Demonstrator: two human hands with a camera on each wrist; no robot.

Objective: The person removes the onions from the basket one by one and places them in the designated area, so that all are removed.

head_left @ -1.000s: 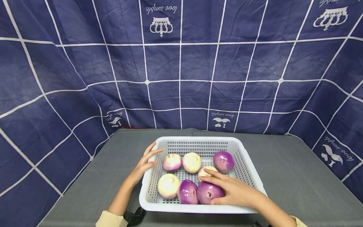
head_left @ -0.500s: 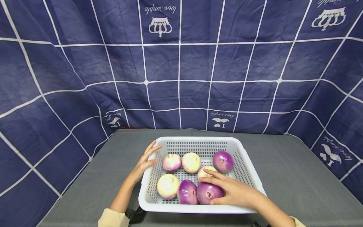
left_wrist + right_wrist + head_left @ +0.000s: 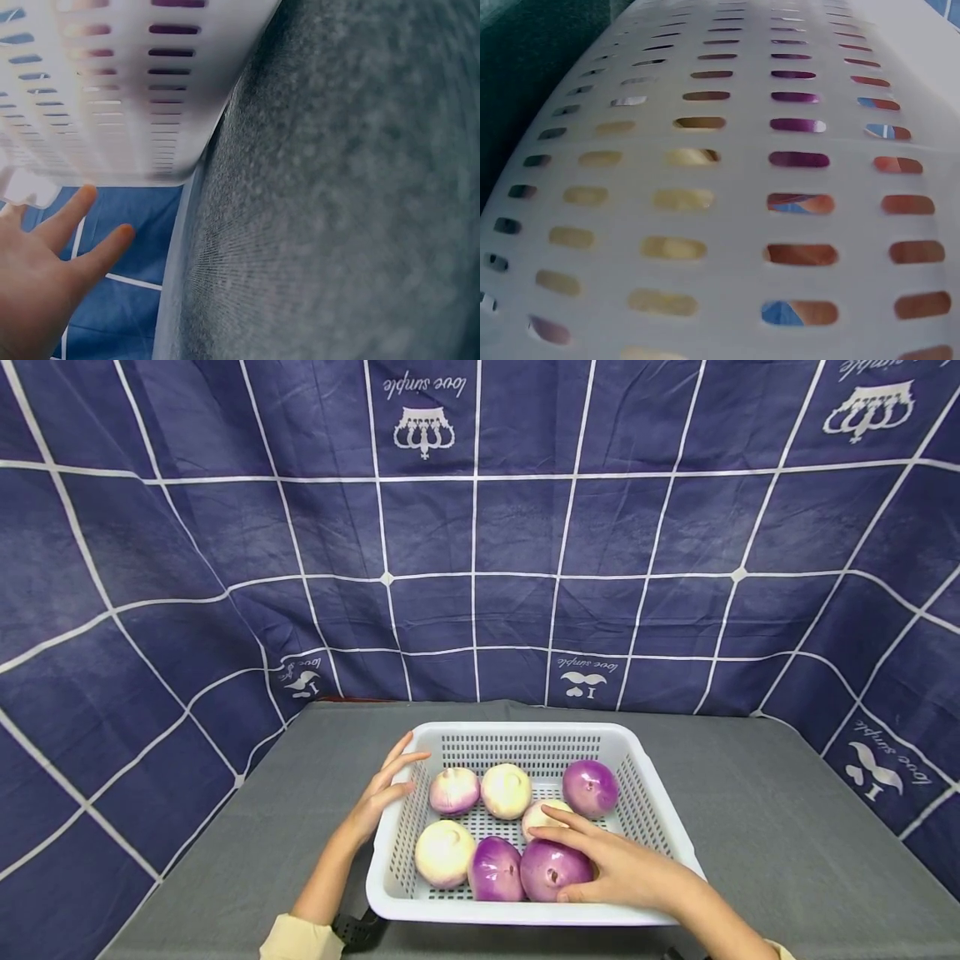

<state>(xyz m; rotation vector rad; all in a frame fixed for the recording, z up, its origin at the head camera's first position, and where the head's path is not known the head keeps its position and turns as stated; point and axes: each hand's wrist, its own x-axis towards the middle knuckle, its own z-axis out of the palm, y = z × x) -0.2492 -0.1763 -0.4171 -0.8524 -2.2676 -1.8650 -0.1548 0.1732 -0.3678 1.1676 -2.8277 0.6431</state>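
Note:
A white plastic basket (image 3: 525,912) holds several glossy round purple-and-cream vegetables that look like turnips. My right hand (image 3: 630,864) reaches over the basket's front right and curls round a purple turnip (image 3: 551,870), thumb at the near side, fingers across the far side. Just behind it a cream turnip (image 3: 542,818) is partly covered by those fingers. At the basket's left rim, my left hand (image 3: 375,802) lies with fingers spread and fairly straight. In the left wrist view the left hand (image 3: 37,277) shows splayed fingers beside the basket wall (image 3: 131,127). The basket wall hides the right hand's grip in the right wrist view.
Another purple turnip (image 3: 495,868) and a cream turnip (image 3: 446,853) sit at the front left. Toward the back are a pink-streaked turnip (image 3: 454,790), a cream turnip (image 3: 507,791) and a purple turnip (image 3: 590,788). Grey cloth (image 3: 765,810) covers the table; a blue checked curtain (image 3: 525,527) surrounds it.

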